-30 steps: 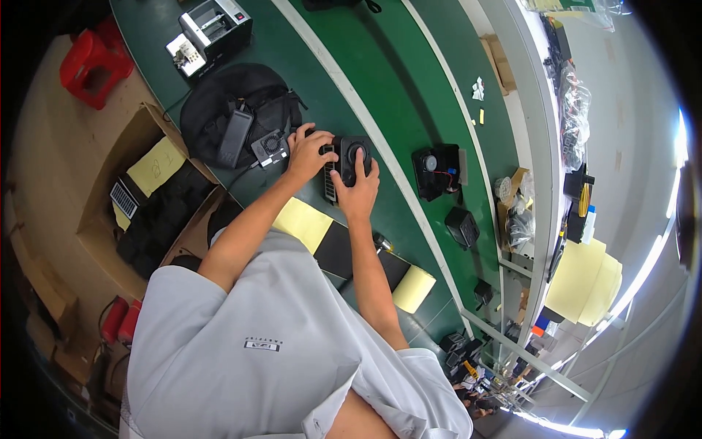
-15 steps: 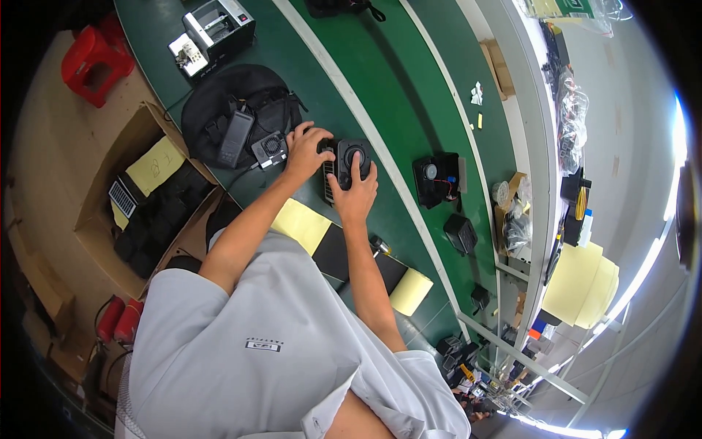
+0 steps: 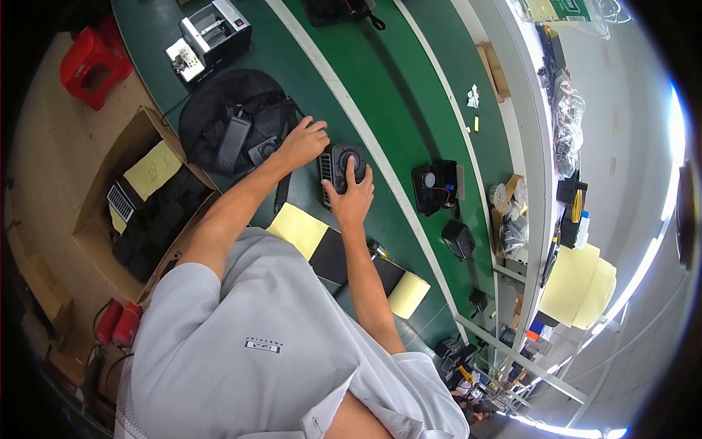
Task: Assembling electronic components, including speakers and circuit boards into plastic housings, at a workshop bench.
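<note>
A black box-shaped device (image 3: 336, 159) with a round dial-like part on top and a slotted side rests on the green bench. My right hand (image 3: 352, 196) grips it from the near side, thumb at the slotted edge and fingers over the round part. Just left of the device, my left hand (image 3: 301, 143) is off it, fingers bent and a little apart. I see nothing held in that hand. Under and beyond my left wrist lies a black bag (image 3: 197, 121) with straps. On the bag are a black rectangular unit (image 3: 233, 139) and a smaller grey-black unit (image 3: 262, 151), partly covered by my forearm.
Nearer me lie a yellow sheet (image 3: 300, 228), a black mat and a yellow roll (image 3: 409, 295). A small machine (image 3: 214, 36) stands at the far left. Beyond a pale rail, a green belt carries an open black housing (image 3: 436, 186). A cardboard box (image 3: 110, 241) stands left.
My left hand has come off the device and moved slightly up and left toward the bag. A black strap now shows below my left forearm. My right hand stays on the device.
</note>
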`<state>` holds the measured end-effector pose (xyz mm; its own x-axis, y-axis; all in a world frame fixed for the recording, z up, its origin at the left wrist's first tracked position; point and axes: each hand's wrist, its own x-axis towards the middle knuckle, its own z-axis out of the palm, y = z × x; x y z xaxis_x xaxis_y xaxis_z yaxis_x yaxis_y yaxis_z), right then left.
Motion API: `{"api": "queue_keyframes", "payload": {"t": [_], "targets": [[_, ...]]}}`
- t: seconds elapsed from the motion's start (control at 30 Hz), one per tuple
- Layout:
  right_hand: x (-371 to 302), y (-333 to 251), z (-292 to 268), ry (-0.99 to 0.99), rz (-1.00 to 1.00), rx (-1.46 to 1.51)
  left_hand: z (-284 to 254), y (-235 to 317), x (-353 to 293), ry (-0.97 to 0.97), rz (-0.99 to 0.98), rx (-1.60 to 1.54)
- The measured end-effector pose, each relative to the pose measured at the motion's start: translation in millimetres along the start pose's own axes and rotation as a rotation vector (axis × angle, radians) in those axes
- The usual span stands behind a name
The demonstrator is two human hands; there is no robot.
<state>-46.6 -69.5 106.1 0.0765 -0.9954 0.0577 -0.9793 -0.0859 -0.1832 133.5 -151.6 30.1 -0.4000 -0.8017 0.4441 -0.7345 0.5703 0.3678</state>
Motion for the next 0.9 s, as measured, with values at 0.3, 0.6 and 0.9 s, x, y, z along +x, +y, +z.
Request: {"api": "queue_keyframes", "payload": {"t": [0.3, 0.6, 0.9], "targets": [[1.8, 1.2, -2.3, -0.164, -0.029, -0.248, 2.5, 4.4, 9.8, 0.048, -0.016, 0.007], [6.5, 44.4, -22.3, -0.389, 0.807, 0.081, 5.5, 139.4, 22.8, -0.330, -0.748, -0.338], [-23.0, 122.8, -21.1, 0.245, 0.614, 0.357, 66.0, 130.1, 65.3, -0.352, -0.493, -0.315]]}}
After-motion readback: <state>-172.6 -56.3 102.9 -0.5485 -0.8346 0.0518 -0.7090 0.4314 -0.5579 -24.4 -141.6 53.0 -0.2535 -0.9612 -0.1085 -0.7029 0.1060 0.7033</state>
